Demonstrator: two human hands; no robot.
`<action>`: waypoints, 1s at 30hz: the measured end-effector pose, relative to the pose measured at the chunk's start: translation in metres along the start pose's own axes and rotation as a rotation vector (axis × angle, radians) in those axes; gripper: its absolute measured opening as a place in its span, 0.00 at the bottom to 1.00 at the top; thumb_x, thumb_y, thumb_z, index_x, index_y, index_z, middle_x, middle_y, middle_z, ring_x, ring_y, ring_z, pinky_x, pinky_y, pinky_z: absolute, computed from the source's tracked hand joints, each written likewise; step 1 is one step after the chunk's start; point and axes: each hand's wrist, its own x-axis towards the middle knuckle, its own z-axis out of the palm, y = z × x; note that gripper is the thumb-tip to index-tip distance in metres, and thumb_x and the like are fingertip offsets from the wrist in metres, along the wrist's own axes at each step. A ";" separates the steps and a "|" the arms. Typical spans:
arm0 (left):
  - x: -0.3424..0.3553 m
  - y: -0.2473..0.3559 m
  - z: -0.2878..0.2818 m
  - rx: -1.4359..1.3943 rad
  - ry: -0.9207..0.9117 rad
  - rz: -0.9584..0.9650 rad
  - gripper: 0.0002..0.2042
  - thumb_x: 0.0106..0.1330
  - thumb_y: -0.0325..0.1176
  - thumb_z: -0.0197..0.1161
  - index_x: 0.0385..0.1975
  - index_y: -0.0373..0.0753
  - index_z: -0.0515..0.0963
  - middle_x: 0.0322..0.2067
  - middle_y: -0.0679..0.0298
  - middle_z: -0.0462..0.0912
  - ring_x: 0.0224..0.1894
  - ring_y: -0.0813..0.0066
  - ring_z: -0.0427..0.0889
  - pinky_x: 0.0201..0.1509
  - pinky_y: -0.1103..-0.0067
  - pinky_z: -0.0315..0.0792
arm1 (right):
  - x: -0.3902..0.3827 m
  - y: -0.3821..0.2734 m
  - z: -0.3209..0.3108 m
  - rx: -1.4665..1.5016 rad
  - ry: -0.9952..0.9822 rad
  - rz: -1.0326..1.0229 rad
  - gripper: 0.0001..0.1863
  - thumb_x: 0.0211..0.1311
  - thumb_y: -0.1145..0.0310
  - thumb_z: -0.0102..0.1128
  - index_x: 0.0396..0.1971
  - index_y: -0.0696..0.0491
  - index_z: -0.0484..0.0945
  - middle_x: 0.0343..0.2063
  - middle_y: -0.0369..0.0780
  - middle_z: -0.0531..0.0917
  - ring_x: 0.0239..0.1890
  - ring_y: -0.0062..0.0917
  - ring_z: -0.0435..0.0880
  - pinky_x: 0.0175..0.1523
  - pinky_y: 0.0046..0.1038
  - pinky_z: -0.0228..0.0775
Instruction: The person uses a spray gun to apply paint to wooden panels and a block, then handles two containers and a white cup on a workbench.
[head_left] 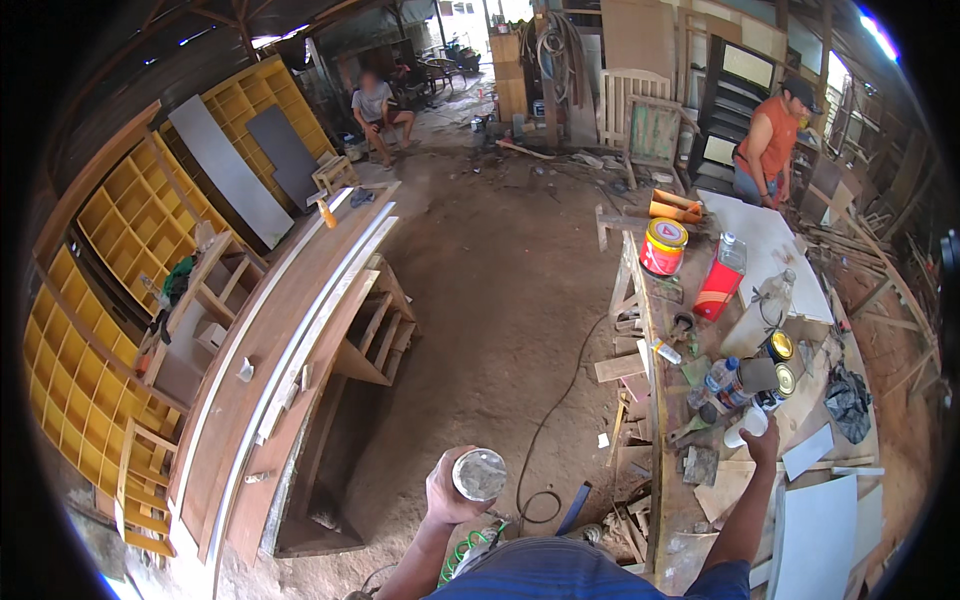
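The left hand (pixel 447 492) has its fingers wrapped around a small open tin (pixel 479 474) already lifted clear above the dirt floor, while the right hand (pixel 764 440) pinches a small white container (pixel 747 425) not yet raised off the cluttered worktop (pixel 665 500).

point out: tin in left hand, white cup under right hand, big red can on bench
small tin (pixel 479 474), head view, on its grey top face
white cup (pixel 747 425), head view, on its side wall
big red can (pixel 662 250), head view, on its red side
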 end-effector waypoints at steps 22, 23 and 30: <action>-0.005 -0.003 -0.005 -0.014 0.002 0.007 0.35 0.41 0.33 0.85 0.53 0.35 0.78 0.44 0.55 0.88 0.44 0.59 0.90 0.50 0.70 0.84 | -0.003 -0.006 -0.016 -0.014 0.094 -0.013 0.52 0.46 0.62 0.86 0.73 0.57 0.67 0.68 0.54 0.74 0.71 0.50 0.73 0.74 0.45 0.66; -0.005 -0.004 -0.005 -0.014 0.001 0.002 0.35 0.41 0.33 0.85 0.53 0.35 0.78 0.44 0.55 0.88 0.45 0.58 0.90 0.51 0.69 0.84 | -0.004 -0.009 -0.022 0.019 0.124 -0.031 0.51 0.48 0.62 0.84 0.73 0.57 0.67 0.68 0.55 0.74 0.72 0.50 0.72 0.74 0.45 0.66; -0.006 -0.007 -0.005 -0.017 -0.008 -0.019 0.36 0.39 0.33 0.84 0.54 0.36 0.78 0.44 0.55 0.88 0.46 0.57 0.90 0.52 0.68 0.83 | -0.043 -0.079 -0.048 0.958 0.081 -0.163 0.33 0.77 0.62 0.63 0.75 0.56 0.65 0.69 0.47 0.75 0.70 0.39 0.76 0.70 0.42 0.68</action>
